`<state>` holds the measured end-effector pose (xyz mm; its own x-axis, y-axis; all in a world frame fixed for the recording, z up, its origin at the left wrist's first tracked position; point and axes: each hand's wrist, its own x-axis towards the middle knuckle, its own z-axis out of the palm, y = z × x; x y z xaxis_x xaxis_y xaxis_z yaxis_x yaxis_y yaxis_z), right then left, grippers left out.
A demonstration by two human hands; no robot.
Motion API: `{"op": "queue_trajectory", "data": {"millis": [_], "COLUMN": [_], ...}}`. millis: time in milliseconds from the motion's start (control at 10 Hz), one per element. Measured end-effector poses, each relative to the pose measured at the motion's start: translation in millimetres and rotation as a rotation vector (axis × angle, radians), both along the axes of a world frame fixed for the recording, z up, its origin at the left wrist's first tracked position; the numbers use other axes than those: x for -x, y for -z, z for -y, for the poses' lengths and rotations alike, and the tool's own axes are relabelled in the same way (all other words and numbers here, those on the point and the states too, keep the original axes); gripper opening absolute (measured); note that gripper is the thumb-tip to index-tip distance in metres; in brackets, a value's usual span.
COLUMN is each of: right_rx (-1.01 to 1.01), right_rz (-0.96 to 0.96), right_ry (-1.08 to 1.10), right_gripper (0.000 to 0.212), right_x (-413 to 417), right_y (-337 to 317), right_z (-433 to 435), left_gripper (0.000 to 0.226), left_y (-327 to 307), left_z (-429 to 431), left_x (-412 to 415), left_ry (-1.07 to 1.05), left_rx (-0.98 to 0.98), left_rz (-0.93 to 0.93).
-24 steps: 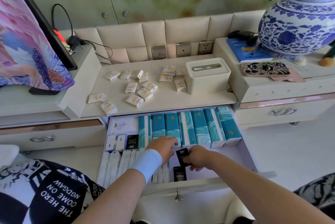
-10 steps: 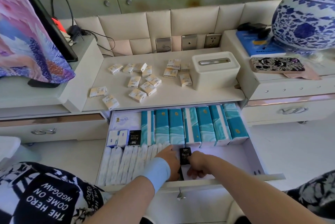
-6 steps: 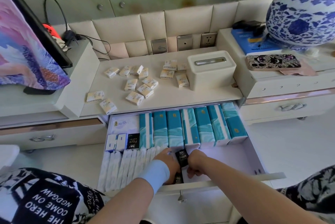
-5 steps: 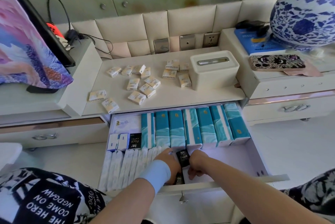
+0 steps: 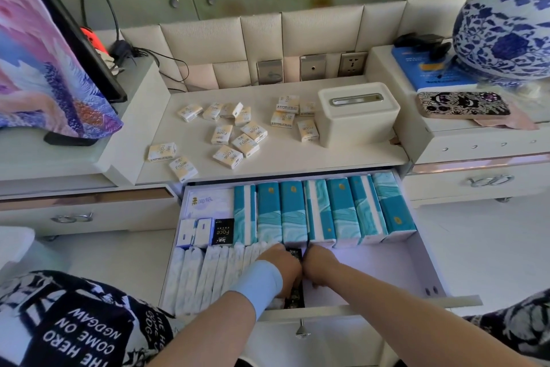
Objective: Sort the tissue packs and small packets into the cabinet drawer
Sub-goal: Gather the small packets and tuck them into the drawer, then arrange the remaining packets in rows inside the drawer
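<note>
The cabinet drawer (image 5: 372, 271) is standing open under the surface (image 5: 297, 158), and both hands are reaching down into its near half. Between them, black packets (image 5: 294, 253) are lying end to end in a narrow column, their long axes running from 12 to 6 o'clock. They are flat, glossy rectangles with pale print. The left hand (image 5: 282, 265), with a light-blue cloth band at its wrist, is pressing in on the column from 9 o'clock, and the right hand (image 5: 320, 265) is meeting it from 3 o'clock. Both are showing knuckles only, with the fingers turned down out of sight, so I cannot tell whether either is gripping a packet or only touching it.

Along the drawer's 12 o'clock side, teal tissue packs (image 5: 339, 212) in shiny marbled wrap are standing in a row, long axes also 12 to 6. At 9 o'clock of the left hand, slim white packets (image 5: 208, 274) in soft crinkled wrap are lying packed side by side, pointing the same way. Another black packet (image 5: 223, 231) is sitting just beyond them. On the surface, small cream tissue packets (image 5: 227, 155) are lying scattered at all angles, with a rounded white tissue box (image 5: 357, 116) at their 3 o'clock.
</note>
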<state>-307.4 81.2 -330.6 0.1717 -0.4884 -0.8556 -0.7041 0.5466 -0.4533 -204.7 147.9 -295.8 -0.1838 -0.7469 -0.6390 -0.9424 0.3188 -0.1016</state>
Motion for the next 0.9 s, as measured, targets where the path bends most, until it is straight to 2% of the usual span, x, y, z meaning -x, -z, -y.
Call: {"op": "queue_trajectory", "data": {"millis": [100,200,300,400,500,600,700,800,900], "right_rx": [0.293,0.12,0.194,0.111,0.14,0.215,0.4,0.65,0.801], "right_rz": [-0.165,-0.065,-0.041,-0.119,-0.119,-0.081,0.015,0.039,0.038], "right_ry": [-0.652,-0.563,-0.603,-0.701,-0.762,-0.772,-0.628,-0.53,-0.478], "right_gripper": [0.039,0.037,0.03,0.019,0.03,0.029,0.024,0.026,0.032], "right_x": [-10.5,-5.8,-2.6,-5.5,-12.6,-22.4,-36.8,-53.7,-72.6], "right_y": [-3.5,-7.4,-14.9,-39.5,-63.0,-90.6,-118.1,-139.7,-147.9], "right_z": [-1.8,-7.5,0.7,5.5,13.2,23.8,41.3,67.3,96.9], "left_gripper": [0.025,0.025,0.033,0.04,0.041,0.042,0.043,0.042,0.042], "left_y": [-13.3,-14.9,-14.5,-23.1,-36.4,-59.9,-92.8,-124.4,-142.0], "left_z": [4.6,-2.8,-13.3,-16.0,-13.9,-2.8,16.9,38.4,60.2], "left_x": [-6.7,-21.4,-32.8,-39.0,-46.7,-60.1,-83.5,-112.5,-142.0], "left_ry": [-0.028,-0.083,-0.308,-0.368,-0.423,-0.491,-0.527,-0.508,-0.487], "left_rx": [0.131,0.362,0.44,0.374,0.313,0.308,0.32,0.337,0.321], "left_rz": [-0.022,-0.126,-0.242,-0.288,-0.329,-0.327,-0.27,-0.19,-0.083]}}
